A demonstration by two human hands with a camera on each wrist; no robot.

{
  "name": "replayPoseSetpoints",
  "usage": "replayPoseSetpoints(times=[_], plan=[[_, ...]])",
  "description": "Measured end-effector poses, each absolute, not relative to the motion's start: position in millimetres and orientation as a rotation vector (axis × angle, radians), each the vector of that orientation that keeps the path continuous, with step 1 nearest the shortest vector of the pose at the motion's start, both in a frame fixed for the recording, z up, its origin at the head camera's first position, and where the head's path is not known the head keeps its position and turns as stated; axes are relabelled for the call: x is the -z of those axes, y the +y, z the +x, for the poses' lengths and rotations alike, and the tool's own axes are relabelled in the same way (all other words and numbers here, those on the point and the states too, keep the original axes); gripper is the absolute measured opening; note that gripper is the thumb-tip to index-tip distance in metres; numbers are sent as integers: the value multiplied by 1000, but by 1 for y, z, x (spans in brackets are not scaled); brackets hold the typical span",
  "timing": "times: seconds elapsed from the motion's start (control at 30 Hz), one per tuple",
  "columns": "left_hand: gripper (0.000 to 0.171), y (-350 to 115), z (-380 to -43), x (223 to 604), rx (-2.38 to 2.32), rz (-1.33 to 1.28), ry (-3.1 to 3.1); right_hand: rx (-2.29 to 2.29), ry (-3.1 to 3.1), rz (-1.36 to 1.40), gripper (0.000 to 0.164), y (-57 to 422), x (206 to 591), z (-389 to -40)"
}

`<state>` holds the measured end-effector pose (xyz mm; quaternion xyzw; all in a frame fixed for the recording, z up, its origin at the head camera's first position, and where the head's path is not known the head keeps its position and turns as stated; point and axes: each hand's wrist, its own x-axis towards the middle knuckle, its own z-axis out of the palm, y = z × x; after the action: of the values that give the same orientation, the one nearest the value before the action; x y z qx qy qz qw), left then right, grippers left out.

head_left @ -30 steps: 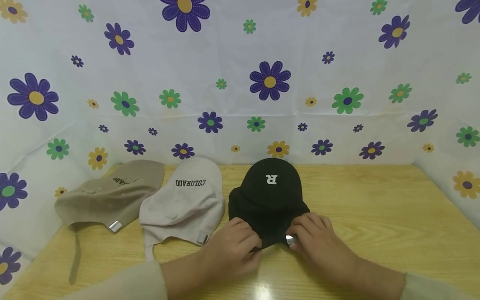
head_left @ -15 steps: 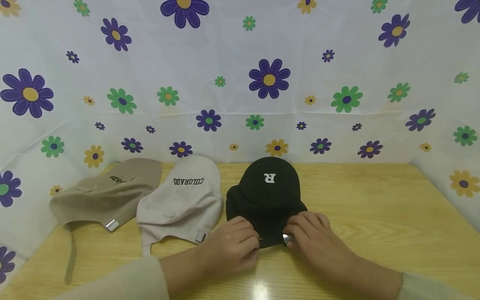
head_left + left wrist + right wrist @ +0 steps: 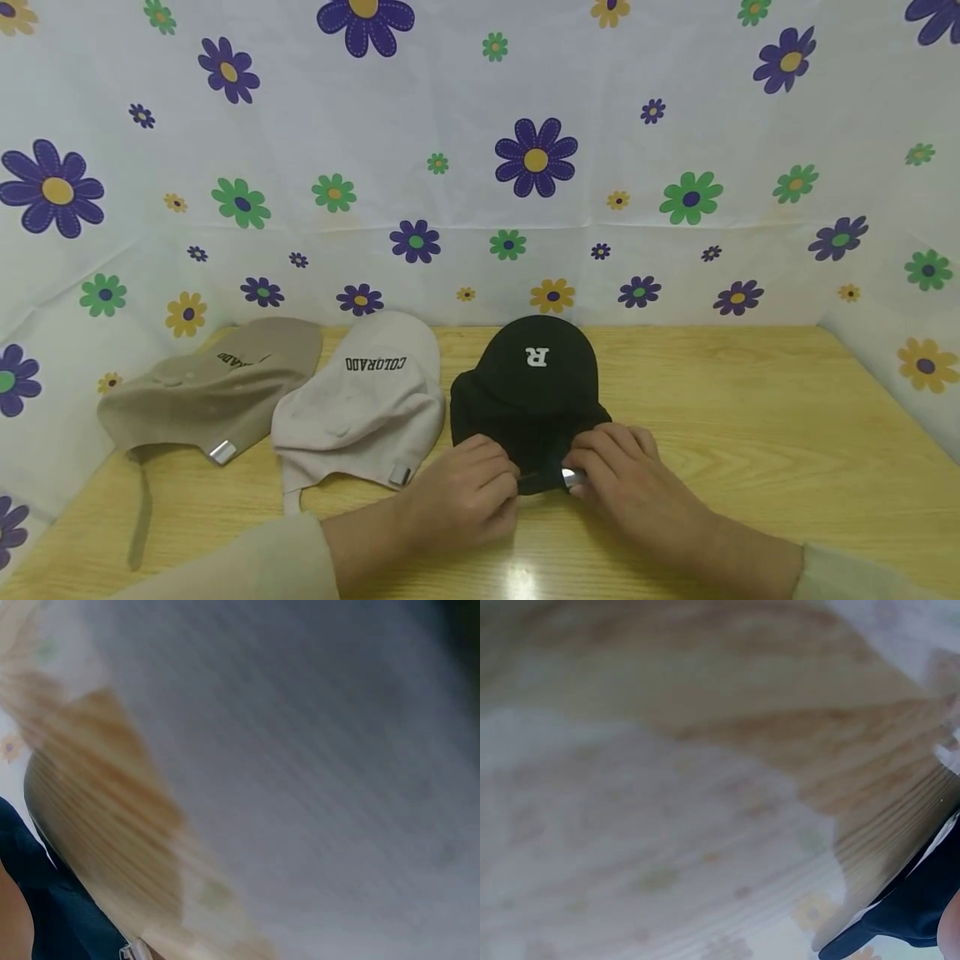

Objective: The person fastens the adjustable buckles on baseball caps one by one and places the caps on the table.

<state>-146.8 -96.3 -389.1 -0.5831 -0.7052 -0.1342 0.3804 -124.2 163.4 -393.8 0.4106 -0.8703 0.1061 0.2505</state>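
At the left of the tabletop (image 3: 750,400) lies a tan cap (image 3: 206,408), its long strap trailing toward the near side, then a pale cap (image 3: 367,408) lettered COLORADO upside down. Right of it, the left hand (image 3: 465,492) has its fingers curled on the near left edge of the black cap (image 3: 536,408), which lies near the middle, smooth rounded brim pointing far, a white R (image 3: 537,357) upside down, crown soft and slumped; the right hand (image 3: 637,483) pinches its near right edge beside a shiny silver clasp (image 3: 572,477)
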Motion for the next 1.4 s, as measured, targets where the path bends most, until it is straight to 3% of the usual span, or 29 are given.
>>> replayPoseSetpoints(times=[0.53, 0.7, 0.93, 1.4], plan=[[15, -97, -146, 390, 323, -1501, -1904, -306, -2312, 1125, 45, 161, 393, -122], [4, -96, -146, 391, 308, -1481, -1906, -313, -2321, 1126, 43, 160, 394, -122], [19, -97, -145, 392, 271, -1461, -1919, -314, -2326, 1135, 42, 159, 394, -121], [11, -95, -144, 393, 320, -1454, -1942, -302, -2299, 1138, 40, 160, 394, -122]])
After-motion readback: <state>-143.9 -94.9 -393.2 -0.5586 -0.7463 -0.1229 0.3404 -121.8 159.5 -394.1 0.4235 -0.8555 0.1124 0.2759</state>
